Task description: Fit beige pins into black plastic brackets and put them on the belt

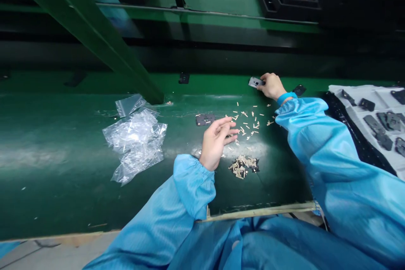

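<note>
Right fingers [264,79] clamped on grey rectangular metal plate [255,82], long axis pointing left; left fingers [228,128] spread apart beside scattered beige slivers [248,125] on green work surface [63,194].

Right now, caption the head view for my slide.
Right hand grips a grey plate, left hand beside scattered beige slivers on a green workbench.

No words, labels, brands, numbers or signs can be read anywhere in this view.
</note>
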{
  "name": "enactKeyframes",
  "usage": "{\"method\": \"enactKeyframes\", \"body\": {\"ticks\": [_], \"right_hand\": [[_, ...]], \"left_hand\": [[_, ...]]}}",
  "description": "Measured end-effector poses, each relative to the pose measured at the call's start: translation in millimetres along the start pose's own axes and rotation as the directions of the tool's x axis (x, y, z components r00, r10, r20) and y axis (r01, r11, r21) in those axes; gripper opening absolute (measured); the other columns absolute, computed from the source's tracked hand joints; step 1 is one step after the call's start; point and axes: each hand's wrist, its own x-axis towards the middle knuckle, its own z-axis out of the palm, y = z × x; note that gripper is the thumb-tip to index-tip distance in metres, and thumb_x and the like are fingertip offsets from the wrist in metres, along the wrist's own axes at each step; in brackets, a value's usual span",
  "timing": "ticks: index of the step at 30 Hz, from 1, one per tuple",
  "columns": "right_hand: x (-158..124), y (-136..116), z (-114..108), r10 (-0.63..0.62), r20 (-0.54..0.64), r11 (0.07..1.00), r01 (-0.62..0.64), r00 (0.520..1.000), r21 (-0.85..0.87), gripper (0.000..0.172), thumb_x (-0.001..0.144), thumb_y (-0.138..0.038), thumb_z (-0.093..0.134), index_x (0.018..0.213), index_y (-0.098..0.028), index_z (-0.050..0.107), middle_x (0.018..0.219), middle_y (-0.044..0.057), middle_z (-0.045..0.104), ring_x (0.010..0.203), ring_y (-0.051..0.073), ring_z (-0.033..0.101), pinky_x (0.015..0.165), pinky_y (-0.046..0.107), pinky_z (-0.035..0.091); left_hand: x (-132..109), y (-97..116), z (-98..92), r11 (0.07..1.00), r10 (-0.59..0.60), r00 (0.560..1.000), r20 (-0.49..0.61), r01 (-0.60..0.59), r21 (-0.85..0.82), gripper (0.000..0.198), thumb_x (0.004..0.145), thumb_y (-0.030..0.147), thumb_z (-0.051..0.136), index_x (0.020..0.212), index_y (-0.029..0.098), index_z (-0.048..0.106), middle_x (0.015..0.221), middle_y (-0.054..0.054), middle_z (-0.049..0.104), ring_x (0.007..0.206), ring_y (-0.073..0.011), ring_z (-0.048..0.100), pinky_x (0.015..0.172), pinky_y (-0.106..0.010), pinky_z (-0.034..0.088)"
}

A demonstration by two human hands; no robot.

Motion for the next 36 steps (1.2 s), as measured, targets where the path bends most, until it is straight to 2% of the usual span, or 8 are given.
{"method": "enactKeyframes", "body": {"ticks": [3, 7, 10, 13, 18, 23, 30, 36], "right_hand": [[-25, -16, -2, -0.026, 0.026, 0.999, 0.025, 0.999, 0.030, 0.015, 0.070, -0.008, 0.075, 0.078, -0.017, 0.066, 0.088, 0.009, 0.071, 0.096, 0.030, 0.067, 0.101, 0.051, 0.050], [-109, -49, 2, -0.113, 0.206, 0.935, 0.034, 0.972, 0.353, 0.020, 0.076, -0.021, 0.080, 0.090, -0.017, 0.066, 0.082, 0.002, 0.070, 0.066, 0.016, 0.063, 0.063, 0.032, 0.056], [-169, -65, 2, -0.216, 0.378, 0.814, -0.048, 0.900, 0.579, 0.026, 0.076, -0.027, 0.085, 0.090, -0.017, 0.065, 0.080, 0.001, 0.071, 0.065, 0.014, 0.065, 0.058, 0.028, 0.055], [-199, -56, -1, -0.196, 0.477, 0.808, -0.135, 0.857, 0.574, 0.029, 0.079, -0.031, 0.084, 0.095, -0.018, 0.064, 0.075, 0.002, 0.071, 0.065, 0.015, 0.067, 0.058, 0.029, 0.055], [-207, -24, -12, -0.295, 0.557, 0.941, 0.135, 0.776, 0.310, 0.017, 0.088, -0.035, 0.075, 0.086, -0.019, 0.071, 0.074, 0.001, 0.070, 0.063, 0.014, 0.062, 0.060, 0.028, 0.049], [-210, -25, -13, -0.501, 0.612, 0.854, 0.462, 0.611, 0.238, 0.009, 0.094, -0.021, 0.066, 0.087, -0.020, 0.071, 0.081, 0.001, 0.069, 0.070, 0.014, 0.060, 0.066, 0.028, 0.045], [-216, -29, -9, -0.509, 0.706, 0.842, 0.457, 0.493, 0.288, 0.013, 0.096, -0.025, 0.064, 0.108, -0.022, 0.071, 0.102, 0.005, 0.070, 0.087, 0.018, 0.063, 0.077, 0.031, 0.048], [-206, -20, -19, -0.447, 0.771, 0.894, 0.255, 0.453, 0.369, 0.015, 0.097, -0.031, 0.062, 0.092, -0.019, 0.070, 0.092, 0.004, 0.070, 0.077, 0.016, 0.062, 0.070, 0.029, 0.047]], "left_hand": [[0, 0, 0.6, 1.000, 0.013, 1.000, -0.018, -0.013, 0.007, 0.030, 0.092, 0.032, 0.069, 0.117, 0.017, 0.066, 0.115, -0.011, 0.071, 0.095, -0.0156, 0.073, 0.087, -0.032, 0.063], [-2, -1, 3.2, 0.999, 0.034, 0.999, 0.010, -0.034, -0.032, 0.035, 0.090, 0.036, 0.073, 0.120, 0.020, 0.063, 0.132, -0.011, 0.066, 0.111, -0.0186, 0.071, 0.095, -0.034, 0.060], [-1, -3, 4.5, 0.997, 0.064, 0.996, 0.058, -0.061, -0.054, 0.031, 0.088, 0.040, 0.074, 0.108, 0.021, 0.061, 0.122, -0.006, 0.070, 0.117, -0.0191, 0.068, 0.098, -0.033, 0.059], [0, -1, 4.4, 0.992, 0.110, 0.994, 0.003, -0.110, -0.057, 0.032, 0.085, 0.043, 0.077, 0.094, 0.020, 0.056, 0.101, -0.002, 0.072, 0.104, -0.0174, 0.072, 0.090, -0.031, 0.061], [3, 7, 1.8, 0.996, 0.080, 0.994, -0.074, -0.083, -0.031, 0.027, 0.090, 0.043, 0.070, 0.099, 0.023, 0.054, 0.104, -0.002, 0.075, 0.084, -0.0144, 0.074, 0.074, -0.026, 0.060], [8, 4, -2.8, 0.994, 0.108, 0.984, -0.140, -0.103, 0.048, 0.023, 0.094, 0.042, 0.064, 0.107, 0.023, 0.059, 0.096, -0.003, 0.077, 0.070, -0.0122, 0.069, 0.061, -0.023, 0.054], [7, -1, -2.7, 0.990, 0.105, 0.992, -0.076, -0.098, 0.101, 0.026, 0.101, 0.042, 0.051, 0.117, 0.022, 0.055, 0.094, -0.004, 0.073, 0.077, -0.0142, 0.071, 0.069, -0.026, 0.060], [4, 1, -0.9, 0.961, 0.069, 0.997, 0.045, -0.079, 0.265, 0.017, 0.103, 0.034, 0.047, 0.115, 0.023, 0.052, 0.102, -0.005, 0.073, 0.072, -0.0125, 0.068, 0.058, -0.023, 0.056]]}}
